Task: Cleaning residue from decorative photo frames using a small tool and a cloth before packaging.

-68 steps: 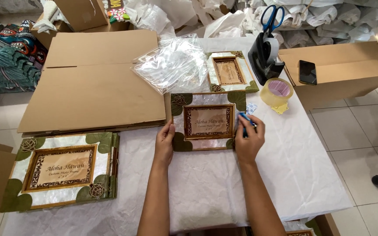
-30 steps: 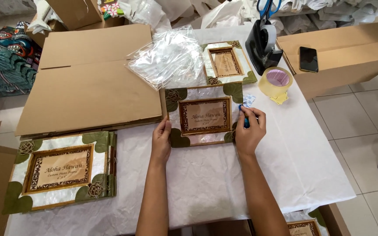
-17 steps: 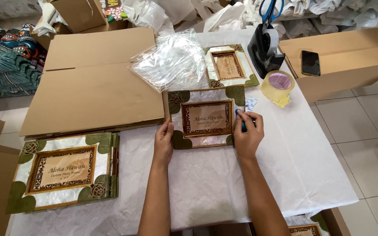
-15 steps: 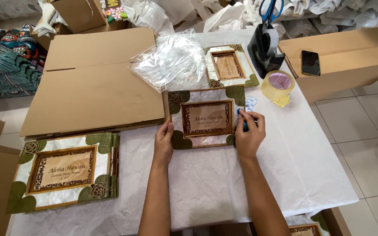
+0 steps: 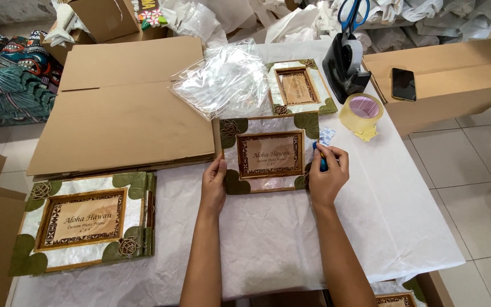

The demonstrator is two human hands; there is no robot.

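A photo frame (image 5: 269,153) with a pearly face, green leaf corners and a wooden inner border lies flat on the white-covered table (image 5: 404,227). My left hand (image 5: 214,183) rests on the frame's left edge, fingers curled against it. On the frame's right edge is my right hand (image 5: 328,173), which holds a small blue tool (image 5: 323,163) between its fingers. A scrap of blue-and-white paper (image 5: 327,135) lies just above that hand.
A stack of larger matching frames (image 5: 86,219) lies at the left. A smaller frame (image 5: 298,88), clear plastic bags (image 5: 225,79), flattened cardboard (image 5: 123,102), a tape dispenser (image 5: 345,59), a tape roll (image 5: 361,112) and a box (image 5: 456,79) with a phone (image 5: 403,84) ring the work spot.
Both hands stay on the same frame. The right hand has shifted slightly along the frame's right edge with the blue tool; the view moved a little.
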